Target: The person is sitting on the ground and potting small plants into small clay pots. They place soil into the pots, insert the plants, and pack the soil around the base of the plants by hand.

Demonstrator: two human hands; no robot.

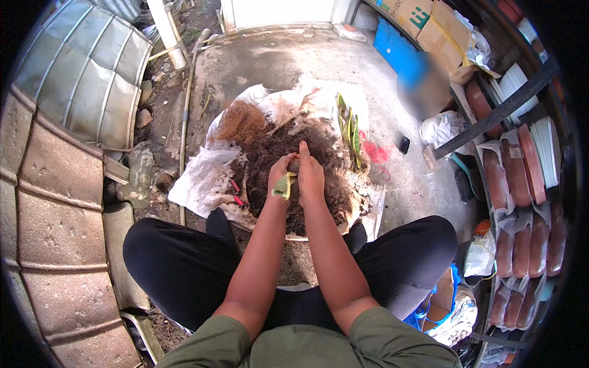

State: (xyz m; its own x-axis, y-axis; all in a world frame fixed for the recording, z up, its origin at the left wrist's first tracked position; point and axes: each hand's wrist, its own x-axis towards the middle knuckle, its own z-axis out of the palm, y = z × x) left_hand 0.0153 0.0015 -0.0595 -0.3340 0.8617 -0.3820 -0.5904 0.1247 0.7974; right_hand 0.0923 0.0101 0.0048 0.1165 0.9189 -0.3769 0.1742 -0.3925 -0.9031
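My left hand [279, 171] and my right hand [311, 177] are pressed close together over a heap of dark soil [262, 163]. Between the palms sits a soil-coloured lump, mostly covered by the fingers. A short green leaf piece with yellow edges [284, 186] sticks out from between them towards me, apparently a snake plant cutting. The soil lies on a spread white woven sack [195, 181]. Brown coconut fibre [241, 122] is bunched at its far left. Several snake plant leaves [349, 131] rest on the sack's right side.
Two short red pieces [235, 186], perhaps tool handles, lie left of the soil. A small black object [404, 145] is on the concrete floor [276, 57]. Wrapped brown planters [517, 184] fill a rack at right, crossed by a dark bar [497, 108]. Roof sheets [69, 202] stand at left.
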